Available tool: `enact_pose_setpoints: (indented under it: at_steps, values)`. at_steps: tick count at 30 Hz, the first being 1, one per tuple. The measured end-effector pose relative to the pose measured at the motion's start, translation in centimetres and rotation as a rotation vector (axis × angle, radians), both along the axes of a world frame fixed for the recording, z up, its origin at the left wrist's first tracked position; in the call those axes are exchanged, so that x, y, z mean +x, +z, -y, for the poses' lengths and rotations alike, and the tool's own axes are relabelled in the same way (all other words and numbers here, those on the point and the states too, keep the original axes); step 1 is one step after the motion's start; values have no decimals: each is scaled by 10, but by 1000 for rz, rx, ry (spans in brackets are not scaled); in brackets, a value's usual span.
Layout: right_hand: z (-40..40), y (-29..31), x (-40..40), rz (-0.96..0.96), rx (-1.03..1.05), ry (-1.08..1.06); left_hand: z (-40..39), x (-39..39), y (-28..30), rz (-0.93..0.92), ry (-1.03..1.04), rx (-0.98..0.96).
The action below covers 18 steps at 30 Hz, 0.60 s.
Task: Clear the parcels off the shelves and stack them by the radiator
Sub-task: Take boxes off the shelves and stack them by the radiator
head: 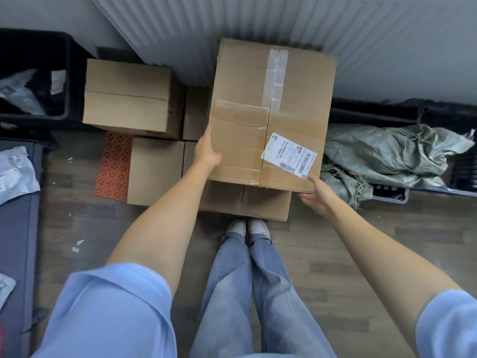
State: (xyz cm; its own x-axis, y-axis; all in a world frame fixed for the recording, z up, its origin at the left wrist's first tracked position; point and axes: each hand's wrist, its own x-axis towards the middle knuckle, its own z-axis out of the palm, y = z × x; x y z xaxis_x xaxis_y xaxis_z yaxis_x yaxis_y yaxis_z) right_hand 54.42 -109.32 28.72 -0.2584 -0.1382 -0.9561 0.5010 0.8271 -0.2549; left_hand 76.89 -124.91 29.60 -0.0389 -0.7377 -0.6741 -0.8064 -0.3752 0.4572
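A large taped cardboard box (247, 112) with a white shipping label (289, 155) sits tilted on top of a lower cardboard box (258, 202), right against the white radiator (232, 19). My left hand (207, 148) lies flat against the large box's left edge with straight fingers. At the near right corner my right hand (316, 196) grips the box, thumb up by the label, fingers hidden underneath. To the left are two more parcels: one box (129, 99) by the radiator and one (154, 171) nearer me.
A black crate (65, 73) holding grey mailer bags stands at the far left. At the right, a crumpled green sack (392, 153) lies over a dark crate (392, 196). An orange patterned panel (113, 166) lies on the wooden floor. My feet (247, 227) touch the lower box.
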Motion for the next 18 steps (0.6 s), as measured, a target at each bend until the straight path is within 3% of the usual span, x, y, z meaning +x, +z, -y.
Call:
enact_pose_setpoints:
  at_steps: [2,8,13,15,18]
  values:
    - [17,11,-11,-45,-33,52,25,-15,16,-123,-20,-24]
    - [35,68,1,-65,-33,562,29,-40,82,-352,66,1]
    - [49,127,49,9,-134,838,-52,45,131,-132,-54,324]
    - [63,155,76,9,-211,977,-85,93,155,-53,30,396]
    - [80,203,130,8,-377,1188,-130,166,204,-6,232,347]
